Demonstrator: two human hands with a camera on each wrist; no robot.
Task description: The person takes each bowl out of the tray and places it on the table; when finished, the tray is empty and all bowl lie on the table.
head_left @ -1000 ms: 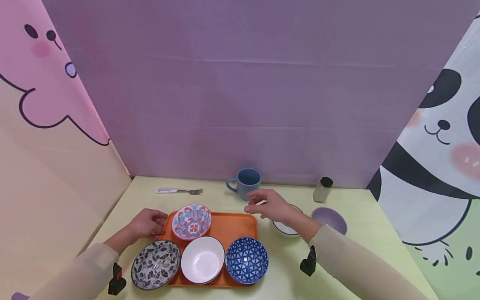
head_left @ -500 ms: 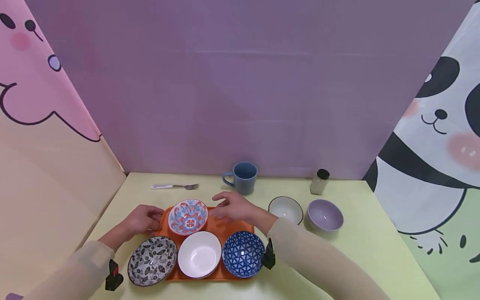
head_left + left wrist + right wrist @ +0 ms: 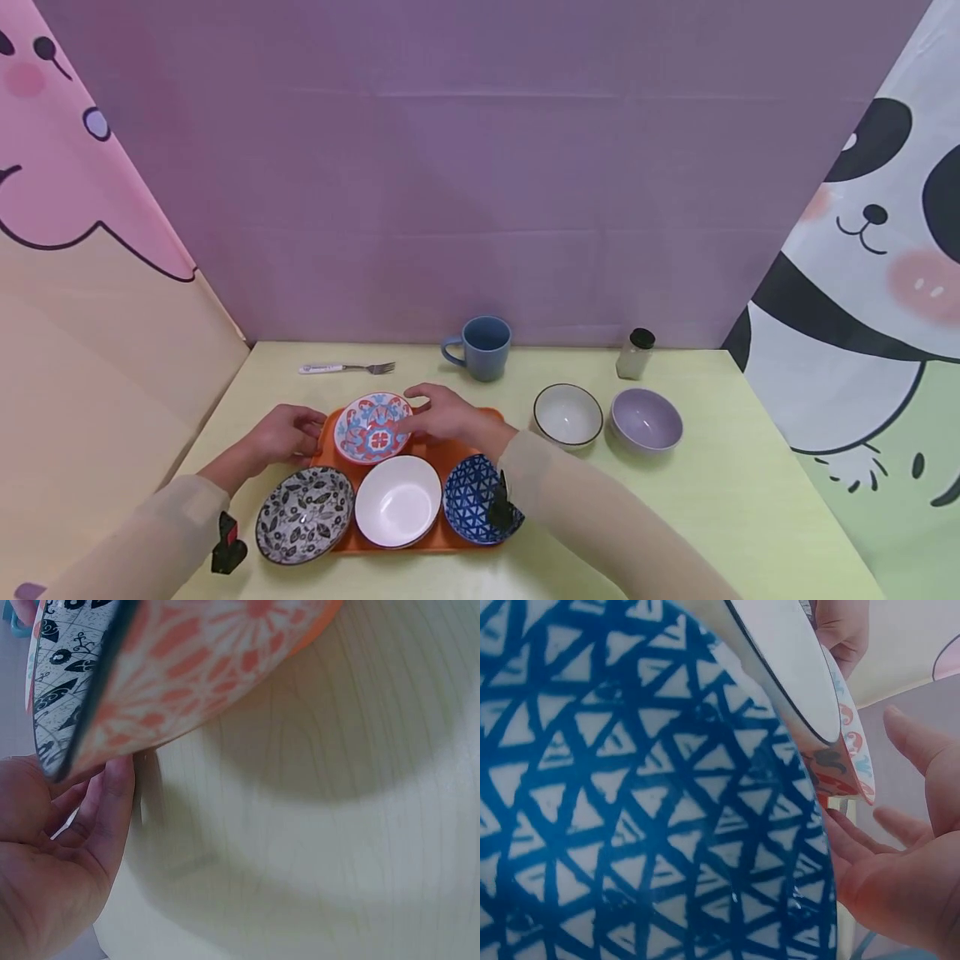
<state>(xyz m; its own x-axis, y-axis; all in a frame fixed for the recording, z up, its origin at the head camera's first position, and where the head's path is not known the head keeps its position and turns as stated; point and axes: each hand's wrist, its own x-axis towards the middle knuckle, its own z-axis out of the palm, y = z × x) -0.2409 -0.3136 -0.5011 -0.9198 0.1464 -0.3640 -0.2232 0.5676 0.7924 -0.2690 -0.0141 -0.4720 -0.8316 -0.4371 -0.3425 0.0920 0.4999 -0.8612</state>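
My left hand [image 3: 285, 433] stays at the left edge of the orange tray [image 3: 450, 452], its fingers loosely bent and fingertips right at the rim. In the left wrist view the black-and-white leaf-patterned bowl [image 3: 67, 682] hides those fingertips. My right hand [image 3: 446, 414] is at the right side of a red-and-blue flowered bowl [image 3: 367, 437] on the tray's back left, thumb and fingers spread near its rim. In the right wrist view a gap shows between thumb and fingers. A white bowl [image 3: 397, 500] and a blue triangle-patterned bowl [image 3: 652, 787] occupy the tray's front with the leaf-patterned one.
Behind the tray lie a fork [image 3: 348, 367] and a blue-grey mug [image 3: 487, 350]. To the right stand a dark-rimmed white bowl [image 3: 567, 414], a purple bowl [image 3: 647, 419] and a black-capped shaker [image 3: 636, 354]. A purple backdrop [image 3: 480, 208] rises behind the table [image 3: 720, 500].
My right hand has travelled left from in front of the mug to the flowered bowl's right side. My left hand stays at the tray's edge. The head view has shifted slightly.
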